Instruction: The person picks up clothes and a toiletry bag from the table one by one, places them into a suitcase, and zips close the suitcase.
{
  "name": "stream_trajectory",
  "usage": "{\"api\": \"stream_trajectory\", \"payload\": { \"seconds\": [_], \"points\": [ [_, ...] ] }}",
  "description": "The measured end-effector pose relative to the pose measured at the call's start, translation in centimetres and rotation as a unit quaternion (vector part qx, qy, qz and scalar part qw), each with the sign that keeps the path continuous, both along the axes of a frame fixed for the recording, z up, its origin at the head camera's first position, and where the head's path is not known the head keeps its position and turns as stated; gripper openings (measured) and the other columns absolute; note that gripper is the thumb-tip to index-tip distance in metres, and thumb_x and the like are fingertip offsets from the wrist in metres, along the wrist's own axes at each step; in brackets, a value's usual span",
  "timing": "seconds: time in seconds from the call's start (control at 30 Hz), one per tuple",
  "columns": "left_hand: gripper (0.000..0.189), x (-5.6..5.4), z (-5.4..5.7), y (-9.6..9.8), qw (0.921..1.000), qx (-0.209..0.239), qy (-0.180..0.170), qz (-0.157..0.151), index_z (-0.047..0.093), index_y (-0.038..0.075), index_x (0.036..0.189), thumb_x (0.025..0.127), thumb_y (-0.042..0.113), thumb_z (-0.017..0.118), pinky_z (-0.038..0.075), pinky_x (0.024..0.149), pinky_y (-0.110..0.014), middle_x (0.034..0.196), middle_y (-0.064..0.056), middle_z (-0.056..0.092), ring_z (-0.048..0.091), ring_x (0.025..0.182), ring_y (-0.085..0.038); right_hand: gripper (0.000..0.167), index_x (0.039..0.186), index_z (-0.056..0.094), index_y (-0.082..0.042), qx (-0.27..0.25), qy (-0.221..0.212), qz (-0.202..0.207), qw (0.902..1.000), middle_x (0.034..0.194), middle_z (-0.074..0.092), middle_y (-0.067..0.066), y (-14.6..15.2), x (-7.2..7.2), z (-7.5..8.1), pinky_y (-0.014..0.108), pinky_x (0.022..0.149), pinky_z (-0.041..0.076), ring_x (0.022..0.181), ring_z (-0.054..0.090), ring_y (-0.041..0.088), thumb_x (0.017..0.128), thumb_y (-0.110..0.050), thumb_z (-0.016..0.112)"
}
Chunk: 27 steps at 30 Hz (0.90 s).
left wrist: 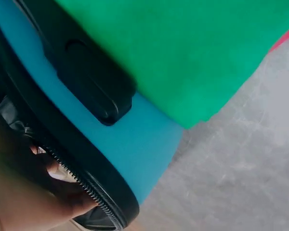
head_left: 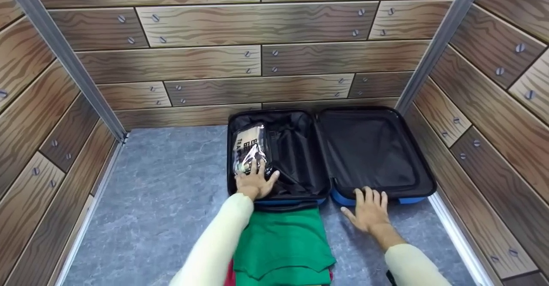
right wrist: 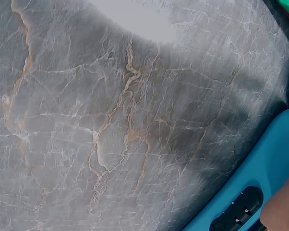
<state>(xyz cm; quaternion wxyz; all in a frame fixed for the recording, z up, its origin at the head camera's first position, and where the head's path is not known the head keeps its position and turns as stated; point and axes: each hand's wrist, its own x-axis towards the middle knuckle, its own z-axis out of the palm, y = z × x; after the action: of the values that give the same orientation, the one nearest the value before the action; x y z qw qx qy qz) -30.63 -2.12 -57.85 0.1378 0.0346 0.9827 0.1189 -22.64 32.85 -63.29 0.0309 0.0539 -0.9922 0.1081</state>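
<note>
A blue suitcase (head_left: pixel 294 149) with black lining lies spread flat on the floor. In its left half sits a clear plastic pouch (head_left: pixel 248 142) with dark lettering and pale contents. My left hand (head_left: pixel 256 182) rests on the pouch's near end, fingers spread. The left wrist view shows that hand inside the zipped edge (left wrist: pixel 86 187), near the black carry handle (left wrist: pixel 89 82). My right hand (head_left: pixel 369 211) lies at the near edge of the right half, fingertips over the rim. In the right wrist view, part of it shows beside the black combination lock (right wrist: pixel 238 209).
A folded green garment (head_left: pixel 283 243) lies in front of the suitcase, with something red (head_left: pixel 230 273) under it. Grey marbled floor (head_left: pixel 171 191) spreads to the left. Wood-patterned walls (head_left: pixel 206 63) stand behind and on both sides, the back one close to the suitcase.
</note>
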Motion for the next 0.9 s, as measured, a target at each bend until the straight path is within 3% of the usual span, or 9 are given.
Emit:
{"api": "stream_trajectory", "payload": {
  "seconds": [0.1, 0.2, 0.27, 0.37, 0.47, 0.53, 0.67, 0.8, 0.9],
  "points": [
    [0.074, 1.8, 0.0, -1.9, 0.9981, 0.043, 0.041, -0.016, 0.02, 0.022, 0.161, 0.1, 0.065, 0.023, 0.012, 0.119, -0.063, 0.166, -0.013, 0.019, 0.019, 0.147, -0.052, 0.07, 0.139, 0.042, 0.003, 0.001, -0.003, 0.005, 1.0, 0.141, 0.035, 0.033, -0.3, -0.1, -0.2, 0.07, 0.11, 0.006, 0.131, 0.029, 0.054, 0.095, -0.049, 0.059],
    [0.07, 4.2, -0.4, -4.0, 0.9888, 0.072, 0.128, -0.027, 0.029, 0.015, 0.158, 0.102, 0.058, 0.032, 0.012, 0.12, -0.062, 0.162, -0.017, 0.028, 0.023, 0.148, -0.049, 0.069, 0.139, 0.042, 0.003, 0.003, -0.004, 0.01, 0.9999, 0.14, 0.035, 0.033, -0.4, -0.2, 0.1, 0.07, 0.11, 0.006, 0.131, 0.029, 0.054, 0.095, -0.047, 0.059],
    [0.067, 5.7, -0.8, -5.2, 0.9736, 0.088, 0.209, -0.026, 0.039, 0.009, 0.152, 0.102, 0.053, 0.039, 0.018, 0.118, -0.061, 0.156, -0.019, 0.039, 0.034, 0.143, -0.046, 0.067, 0.139, 0.041, 0.004, 0.0, -0.006, 0.011, 0.9999, 0.14, 0.035, 0.034, -0.4, -0.3, 0.5, 0.07, 0.111, 0.005, 0.131, 0.028, 0.054, 0.096, -0.044, 0.059],
    [0.058, 7.6, -1.8, -6.7, 0.9429, 0.096, 0.319, -0.009, 0.053, 0.002, 0.137, 0.099, 0.046, 0.048, 0.033, 0.109, -0.056, 0.137, -0.02, 0.054, 0.05, 0.127, -0.041, 0.062, 0.139, 0.041, 0.004, -0.017, 0.001, 0.002, 0.9999, 0.141, 0.035, 0.033, -0.5, 0.0, 0.8, 0.071, 0.11, 0.005, 0.132, 0.027, 0.053, 0.098, -0.039, 0.057],
    [0.046, 8.8, -3.1, -7.4, 0.9175, 0.095, 0.386, 0.021, 0.06, 0.001, 0.119, 0.096, 0.041, 0.056, 0.04, 0.094, -0.051, 0.115, -0.018, 0.06, 0.056, 0.107, -0.037, 0.057, 0.137, 0.044, 0.001, -0.035, 0.057, -0.015, 0.9976, 0.14, 0.038, 0.028, -1.3, 0.5, 0.4, 0.07, 0.11, 0.008, 0.133, 0.03, 0.048, 0.095, -0.034, 0.061],
    [0.04, 9.3, -4.0, -7.5, 0.9092, 0.089, 0.404, 0.043, 0.061, 0.001, 0.11, 0.094, 0.037, 0.06, 0.04, 0.087, -0.049, 0.105, -0.016, 0.059, 0.056, 0.097, -0.035, 0.054, 0.133, 0.047, 0.0, -0.05, 0.117, -0.021, 0.9916, 0.138, 0.042, 0.024, -2.4, 0.9, -0.2, 0.068, 0.108, 0.013, 0.131, 0.034, 0.045, 0.092, -0.031, 0.064],
    [0.039, 10.2, -5.5, -7.3, 0.9091, 0.063, 0.405, 0.075, 0.061, 0.0, 0.107, 0.092, 0.035, 0.063, 0.039, 0.08, -0.049, 0.1, -0.017, 0.058, 0.054, 0.089, -0.036, 0.051, 0.127, 0.054, -0.001, -0.072, 0.213, -0.019, 0.9742, 0.131, 0.05, 0.021, -5.8, 1.7, -1.3, 0.063, 0.101, 0.024, 0.123, 0.043, 0.041, 0.086, -0.029, 0.068],
    [0.049, 10.8, -7.2, -6.1, 0.9117, 0.051, 0.392, 0.113, 0.059, -0.005, 0.114, 0.092, 0.039, 0.062, 0.04, 0.08, -0.05, 0.103, -0.02, 0.059, 0.056, 0.093, -0.037, 0.047, 0.123, 0.057, -0.002, -0.074, 0.225, -0.023, 0.9712, 0.126, 0.054, 0.02, -8.9, 2.6, -1.8, 0.059, 0.096, 0.029, 0.118, 0.047, 0.039, 0.087, -0.029, 0.069],
    [0.053, 11.0, -8.9, -5.0, 0.9096, 0.06, 0.381, 0.154, 0.057, -0.006, 0.119, 0.091, 0.039, 0.063, 0.04, 0.079, -0.053, 0.106, -0.022, 0.059, 0.056, 0.097, -0.038, 0.049, 0.123, 0.057, 0.0, -0.072, 0.207, -0.043, 0.9746, 0.123, 0.056, 0.021, -10.8, 3.0, -2.9, 0.057, 0.096, 0.032, 0.116, 0.048, 0.039, 0.088, -0.033, 0.068]
  ]
}}
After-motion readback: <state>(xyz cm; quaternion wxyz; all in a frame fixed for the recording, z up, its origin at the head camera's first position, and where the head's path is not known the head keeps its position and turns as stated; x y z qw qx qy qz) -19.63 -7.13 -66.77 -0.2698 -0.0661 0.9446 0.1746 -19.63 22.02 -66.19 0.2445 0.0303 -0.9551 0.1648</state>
